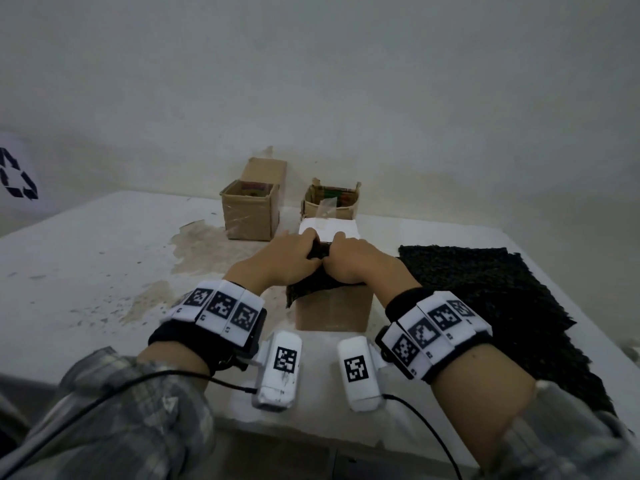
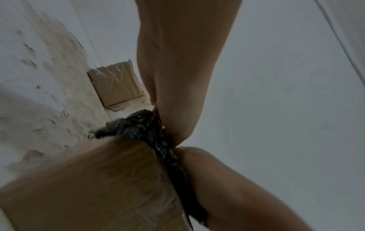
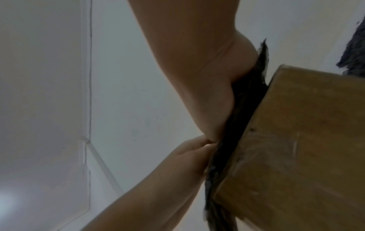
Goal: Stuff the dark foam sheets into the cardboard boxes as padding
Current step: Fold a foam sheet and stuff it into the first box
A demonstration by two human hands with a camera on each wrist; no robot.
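A brown cardboard box (image 1: 334, 310) stands in the middle of the table, with a dark foam sheet (image 1: 304, 289) bunched over its open top. Both hands sit side by side on that sheet. My left hand (image 1: 294, 252) and right hand (image 1: 353, 256) have their fingers curled down into the foam, and a fold of it shows between them. In the left wrist view the foam (image 2: 142, 125) bulges over the box (image 2: 98, 179) rim under my palm. The right wrist view shows the foam (image 3: 242, 109) squeezed between my palm and the box (image 3: 306, 148). My fingertips are hidden.
A stack of dark foam sheets (image 1: 502, 306) lies flat to the right of the box. Two more open cardboard boxes (image 1: 251, 209) (image 1: 330, 202) stand at the back against the wall. A white flap (image 1: 329, 230) rises behind my hands. The white table (image 1: 86, 271) is worn at the left.
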